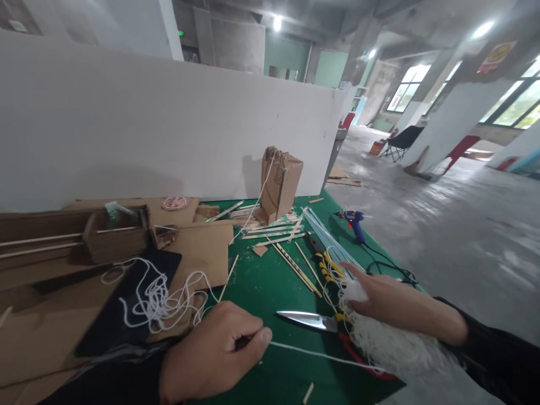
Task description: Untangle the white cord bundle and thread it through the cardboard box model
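Observation:
My left hand [219, 349] is closed, with thumb and forefinger pinching a white string [314, 351] above the green tabletop. The string runs right from the pinch, past the scissors [310, 320], whose blades point left and whose red handles are partly covered. My right hand [375, 289] lies over a whitish tangle of fine strands [379, 332], forefinger and thumb apart; its other fingers are hidden. Just beyond it are pliers with yellow-and-black grips [324, 264]. A loose heap of white cord [158, 301] rests to the left on a dark flat sheet [122, 315].
A cardboard piece [280, 185] with string on top stands against the white partition [202, 124]. Thin wooden sticks [274, 230] and clear glue sticks [333, 236] lie mid-table. A blue glue gun [354, 222] sits near the right edge; an open cardboard structure [113, 242] is left.

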Tool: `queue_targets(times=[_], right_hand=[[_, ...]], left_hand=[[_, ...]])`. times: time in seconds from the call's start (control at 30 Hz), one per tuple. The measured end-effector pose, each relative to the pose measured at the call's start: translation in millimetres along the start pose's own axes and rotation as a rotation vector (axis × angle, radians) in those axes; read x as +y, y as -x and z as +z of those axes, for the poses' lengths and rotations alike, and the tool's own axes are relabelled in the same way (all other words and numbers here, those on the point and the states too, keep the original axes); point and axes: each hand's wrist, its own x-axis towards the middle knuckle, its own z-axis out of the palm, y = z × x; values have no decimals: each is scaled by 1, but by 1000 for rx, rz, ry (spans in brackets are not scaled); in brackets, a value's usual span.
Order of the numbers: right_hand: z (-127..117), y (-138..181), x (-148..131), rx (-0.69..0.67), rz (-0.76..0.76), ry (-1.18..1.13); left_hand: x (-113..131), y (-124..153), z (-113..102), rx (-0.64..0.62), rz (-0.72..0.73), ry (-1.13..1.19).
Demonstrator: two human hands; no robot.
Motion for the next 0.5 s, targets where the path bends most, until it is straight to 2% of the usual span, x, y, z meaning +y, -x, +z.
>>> queue_targets(times=[0.23,0.5], right_hand=[[9,-22,-3,-93,-33,240],[7,-18,-4,-117,-63,238]], left_hand=[[-3,2,2,-3,29,-38],[-5,2,4,15,52,-73]])
